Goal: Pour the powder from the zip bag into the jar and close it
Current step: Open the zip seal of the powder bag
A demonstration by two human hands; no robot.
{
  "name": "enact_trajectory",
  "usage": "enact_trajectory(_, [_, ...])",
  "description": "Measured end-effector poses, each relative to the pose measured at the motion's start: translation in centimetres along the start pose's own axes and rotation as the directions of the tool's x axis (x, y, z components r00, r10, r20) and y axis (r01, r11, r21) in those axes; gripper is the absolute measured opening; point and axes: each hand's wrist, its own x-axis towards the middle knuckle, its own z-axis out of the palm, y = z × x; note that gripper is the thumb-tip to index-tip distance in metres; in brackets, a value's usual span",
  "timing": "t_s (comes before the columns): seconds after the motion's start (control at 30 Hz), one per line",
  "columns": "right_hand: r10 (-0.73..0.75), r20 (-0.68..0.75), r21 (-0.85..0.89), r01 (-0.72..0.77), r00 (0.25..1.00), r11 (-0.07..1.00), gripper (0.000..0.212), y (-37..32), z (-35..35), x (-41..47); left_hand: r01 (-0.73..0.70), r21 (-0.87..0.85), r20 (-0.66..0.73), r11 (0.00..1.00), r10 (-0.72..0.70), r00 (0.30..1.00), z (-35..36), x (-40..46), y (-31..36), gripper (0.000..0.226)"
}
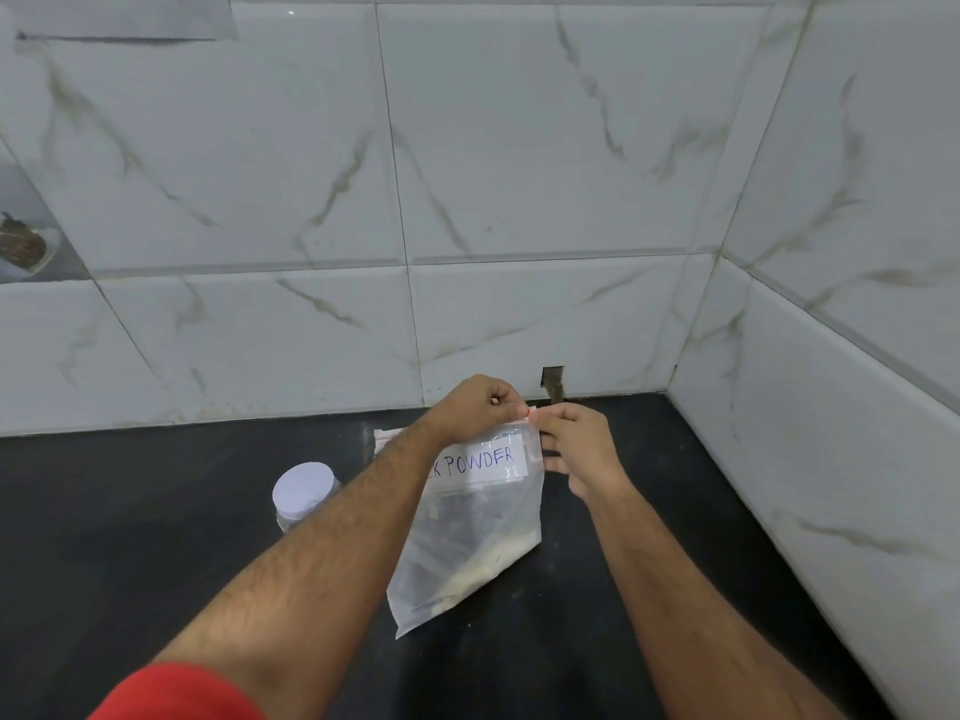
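Clear zip bag [467,543] labelled POWDER, held upright over dark counter, little pale powder [488,563] inside, white-lidded jar [304,493] beside it

— Where are you working?
— You're at a home kitchen corner: dark stone countertop [156,537], marble-look wall tiles [519,148] on two sides, a white-lidded jar [304,493], a bag [467,537] hand-labelled "POWDER"

Jar [304,495] stands on counter [156,511], left of bag [467,537].

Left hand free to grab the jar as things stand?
Probably not right away: the left hand and right hand both pinch the zip bag top. The jar stands unobstructed on the counter, left of that forearm.
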Motion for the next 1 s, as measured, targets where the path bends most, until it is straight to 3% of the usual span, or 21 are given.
enact_trajectory(0.2, [-0.046,-0.058,-0.006,0.045,0.997,0.999,0.005,0.5,0.7,0.1,-0.025,0.113,0.032,0.993,0.022,0.999,0.4,-0.2,0.2,0.02])
enact_trajectory(0.57, [-0.151,-0.222,-0.034,0.147,0.963,0.989,0.016,1.4,1.0,0.1,-0.028,0.164,-0.07,0.986,0.04,0.997,0.3,-1.0,-0.5,0.017])
enact_trajectory(0.9, [-0.11,-0.282,0.043,0.127,0.953,0.991,0.017,1.6,0.4,-0.3,0.017,0.179,-0.133,0.984,0.007,0.991,-1.4,-2.7,-1.8,0.014])
enact_trajectory(1.0, [-0.163,-0.233,-0.031,0.16,0.959,0.987,0.013,1.2,0.5,-0.3,0.021,0.201,-0.146,0.979,0.009,0.989,-1.8,-3.0,-1.6,0.012])
